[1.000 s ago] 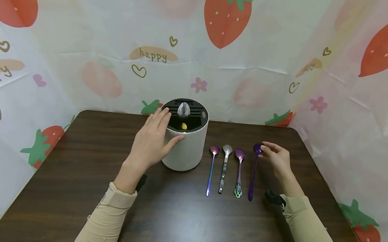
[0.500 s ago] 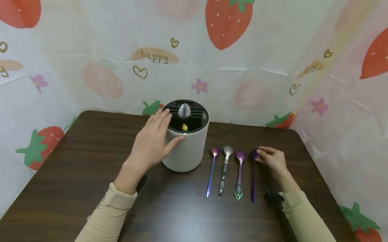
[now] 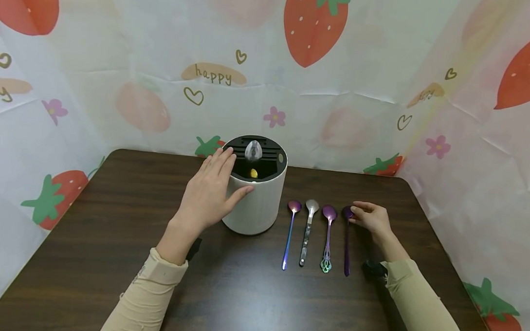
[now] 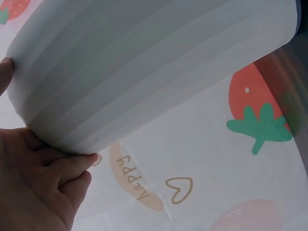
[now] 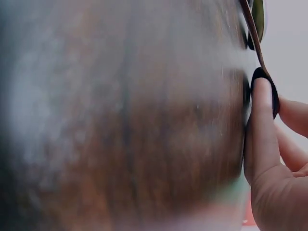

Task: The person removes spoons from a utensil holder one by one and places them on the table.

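A white ribbed cylinder (image 3: 253, 209) with a black slotted top stands at the back of the table, looking like a utensil holder. My left hand (image 3: 206, 192) rests against its left side and rim, fingers straight and thumb out across the front. In the left wrist view, fingertips (image 4: 89, 161) touch the ribbed wall. Right of the cylinder lie a purple-blue spoon (image 3: 291, 225), a silver spoon with a patterned handle (image 3: 307, 230), and a purple spoon with an ornate green end (image 3: 328, 231). At the row's right, my right hand (image 3: 372, 220) pinches the bowl of a dark purple spoon (image 3: 347, 246).
A clear egg-shaped piece (image 3: 253, 150) and a small yellow piece (image 3: 253, 173) show in the cylinder's black top. Behind the dark wooden table (image 3: 243, 291) hangs a strawberry-print cloth (image 3: 234, 33), which also covers both sides.
My right hand has shifted slightly left and nearer with the dark purple spoon, whose handle now lies more in line with the others. The left hand stays on the cylinder.
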Motion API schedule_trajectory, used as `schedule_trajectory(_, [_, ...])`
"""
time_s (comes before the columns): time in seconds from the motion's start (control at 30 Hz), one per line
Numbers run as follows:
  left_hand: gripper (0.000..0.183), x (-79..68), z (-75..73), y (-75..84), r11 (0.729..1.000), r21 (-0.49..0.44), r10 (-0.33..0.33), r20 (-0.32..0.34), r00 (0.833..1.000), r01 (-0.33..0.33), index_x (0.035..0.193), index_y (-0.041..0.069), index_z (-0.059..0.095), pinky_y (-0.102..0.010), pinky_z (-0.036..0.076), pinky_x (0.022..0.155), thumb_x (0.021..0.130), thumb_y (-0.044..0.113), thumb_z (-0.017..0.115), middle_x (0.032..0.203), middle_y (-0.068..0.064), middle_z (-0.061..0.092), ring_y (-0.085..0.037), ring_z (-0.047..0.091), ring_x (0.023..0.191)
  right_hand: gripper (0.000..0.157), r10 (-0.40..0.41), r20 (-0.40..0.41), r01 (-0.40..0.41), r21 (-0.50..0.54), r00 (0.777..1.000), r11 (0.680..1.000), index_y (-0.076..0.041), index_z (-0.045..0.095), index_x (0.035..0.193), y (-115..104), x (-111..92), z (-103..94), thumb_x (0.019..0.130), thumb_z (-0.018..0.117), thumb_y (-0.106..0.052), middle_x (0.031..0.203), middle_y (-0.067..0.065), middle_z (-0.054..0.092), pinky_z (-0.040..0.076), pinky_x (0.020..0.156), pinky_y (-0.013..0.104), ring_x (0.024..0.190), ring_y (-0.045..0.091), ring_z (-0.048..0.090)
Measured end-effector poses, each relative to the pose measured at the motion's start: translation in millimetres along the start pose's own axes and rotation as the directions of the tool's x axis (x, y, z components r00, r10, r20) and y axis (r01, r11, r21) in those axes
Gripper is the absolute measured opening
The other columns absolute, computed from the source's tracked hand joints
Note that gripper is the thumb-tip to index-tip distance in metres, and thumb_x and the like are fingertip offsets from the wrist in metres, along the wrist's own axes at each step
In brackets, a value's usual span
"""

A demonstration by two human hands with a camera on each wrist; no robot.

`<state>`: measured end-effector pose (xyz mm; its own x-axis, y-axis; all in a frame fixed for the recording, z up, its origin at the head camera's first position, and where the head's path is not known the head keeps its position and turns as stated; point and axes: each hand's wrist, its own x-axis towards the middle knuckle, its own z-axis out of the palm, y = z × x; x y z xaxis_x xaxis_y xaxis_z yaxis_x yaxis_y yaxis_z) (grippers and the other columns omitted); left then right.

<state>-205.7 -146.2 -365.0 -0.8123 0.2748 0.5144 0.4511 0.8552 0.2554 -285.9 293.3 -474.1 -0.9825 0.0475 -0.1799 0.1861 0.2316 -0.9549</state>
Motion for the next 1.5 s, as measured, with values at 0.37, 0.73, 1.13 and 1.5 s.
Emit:
schedule_trajectory(0.37, [0.082, -0.5, 0.5, 0.7, 1.0, 0.003, 0.002, -0.003, 1.0, -0.002, 0.153, -0.006, 0.044, -0.05, 0.024, 0.127, 0.1, 0.053, 0.065, 0.161, -0.021, 0.042, -0.038, 0.032, 0.154, 0.042, -0.038, -0.018, 0.036, -0.082, 0.999, 0.996, 0.021, 0.053, 0.135, -1, -2, -1.2, 0.104, 0.063, -0.005, 0.098, 0.006, 0.07, 0.064, 0.074, 0.027, 0.073, 0.005, 0.071])
schedule_trajectory(0.73, [0.082, 0.3, 1.3, 2.0, 1.0, 0.002, 0.005, -0.005, 1.0, -0.005, 0.153, -0.007, 0.044, -0.049, 0.023, 0.128, 0.099, 0.052, 0.066, 0.161, -0.022, 0.042, -0.038, 0.031, 0.154, 0.045, -0.017, -0.06, 0.008, -0.143, 0.998, 0.99, 0.019, 0.054, 0.136, -2, -5, -4.0, 0.103, 0.064, -0.01, 0.107, 0.013, 0.07, 0.064, 0.075, 0.028, 0.075, 0.005, 0.071])
schedule_trajectory(1.13, [0.083, -0.2, -0.8, 1.5, 1.0, 0.01, -0.006, 0.0, 1.0, 0.006, 0.153, -0.006, 0.044, -0.049, 0.024, 0.127, 0.1, 0.054, 0.063, 0.161, -0.021, 0.042, -0.037, 0.031, 0.154, 0.052, -0.233, -0.063, 0.191, -0.388, 0.97, 0.902, -0.001, 0.056, 0.146, -33, -22, 8.1, 0.105, 0.062, -0.032, 0.141, 0.021, 0.063, 0.05, 0.083, 0.016, 0.123, 0.035, 0.064])
schedule_trajectory(1.5, [0.082, -0.8, -1.8, 2.4, 1.0, 0.003, 0.007, -0.007, 1.0, -0.007, 0.152, -0.007, 0.045, -0.048, 0.023, 0.128, 0.099, 0.053, 0.066, 0.161, -0.022, 0.042, -0.038, 0.031, 0.154, 0.043, -0.564, -0.065, 0.527, -0.283, 0.823, 0.802, -0.006, 0.06, 0.143, -94, -40, 54.7, 0.103, 0.068, -0.018, 0.138, 0.012, 0.066, 0.049, 0.093, 0.014, 0.122, 0.029, 0.066])
